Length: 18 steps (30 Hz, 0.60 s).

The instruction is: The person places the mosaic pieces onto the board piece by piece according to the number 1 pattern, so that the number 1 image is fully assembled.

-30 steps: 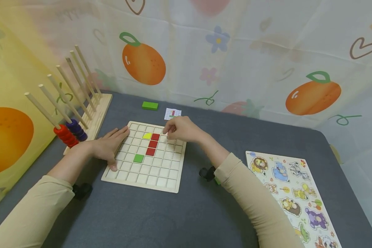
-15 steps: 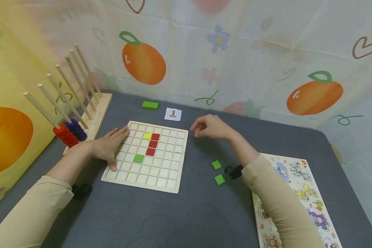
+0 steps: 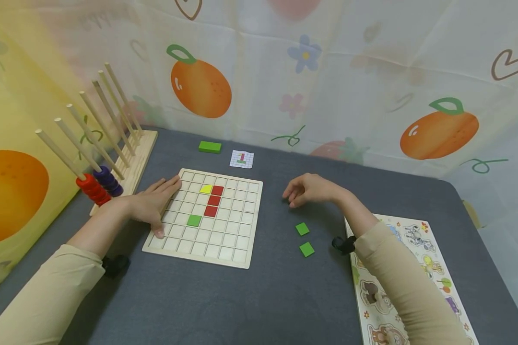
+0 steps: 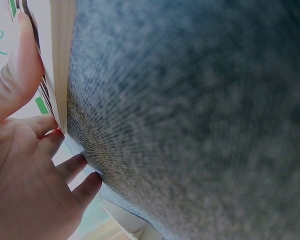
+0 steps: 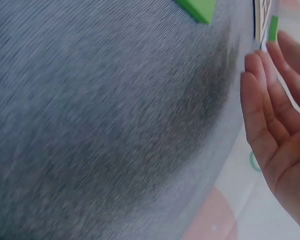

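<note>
A wooden grid board lies on the dark table, its squares bearing a yellow piece, a column of red squares and one green square. My left hand rests on the board's left edge with fingers spread; in the left wrist view its thumb and fingertips touch the board's edge. Right of the board hovers my right hand, fingers bent loosely with nothing between them. Below it two loose green squares lie on the table, a farther one and a nearer one.
Behind the board are a green block and a small printed pattern card. A wooden peg rack with red and blue rings stands at the left. An animal puzzle board lies partly under the right forearm.
My right hand has moved off the board to the right and a little nearer, uncovering the card and the two loose green squares. The left hand has stayed put.
</note>
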Each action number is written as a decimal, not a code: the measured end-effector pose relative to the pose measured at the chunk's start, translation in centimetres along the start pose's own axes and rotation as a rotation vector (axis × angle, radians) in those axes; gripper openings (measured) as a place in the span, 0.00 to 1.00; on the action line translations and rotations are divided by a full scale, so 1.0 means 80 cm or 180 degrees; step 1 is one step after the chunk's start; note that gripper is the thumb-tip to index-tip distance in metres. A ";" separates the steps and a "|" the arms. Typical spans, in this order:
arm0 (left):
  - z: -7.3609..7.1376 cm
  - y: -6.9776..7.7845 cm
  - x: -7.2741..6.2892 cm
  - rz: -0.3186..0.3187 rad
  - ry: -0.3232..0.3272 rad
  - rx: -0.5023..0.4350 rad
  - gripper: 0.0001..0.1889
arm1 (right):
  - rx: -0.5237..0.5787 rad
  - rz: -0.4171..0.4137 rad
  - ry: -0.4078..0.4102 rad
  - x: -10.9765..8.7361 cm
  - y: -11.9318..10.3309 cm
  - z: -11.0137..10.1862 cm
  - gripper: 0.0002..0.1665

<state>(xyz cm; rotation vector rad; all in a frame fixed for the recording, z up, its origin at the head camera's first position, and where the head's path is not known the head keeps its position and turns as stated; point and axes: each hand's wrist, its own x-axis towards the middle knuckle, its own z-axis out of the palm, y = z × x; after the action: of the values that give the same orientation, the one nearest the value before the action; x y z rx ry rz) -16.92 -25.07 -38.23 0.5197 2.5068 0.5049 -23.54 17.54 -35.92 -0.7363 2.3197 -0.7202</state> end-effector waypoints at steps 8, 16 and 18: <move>0.000 0.002 -0.001 0.0001 -0.0009 -0.0027 0.74 | 0.0183 0.0095 -0.0478 -0.012 0.015 0.002 0.18; -0.001 0.001 -0.001 0.0015 -0.0016 -0.0062 0.74 | 0.0375 0.0079 -0.0763 -0.021 0.022 0.004 0.16; -0.001 0.001 -0.001 0.0019 -0.0016 -0.0054 0.74 | 0.0398 0.0049 -0.0823 -0.021 0.023 0.005 0.16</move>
<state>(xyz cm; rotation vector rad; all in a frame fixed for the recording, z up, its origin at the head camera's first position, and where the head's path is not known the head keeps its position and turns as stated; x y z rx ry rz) -16.87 -25.09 -38.11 0.5215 2.4947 0.5259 -22.70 19.81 -36.76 -0.7095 2.0263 -0.7115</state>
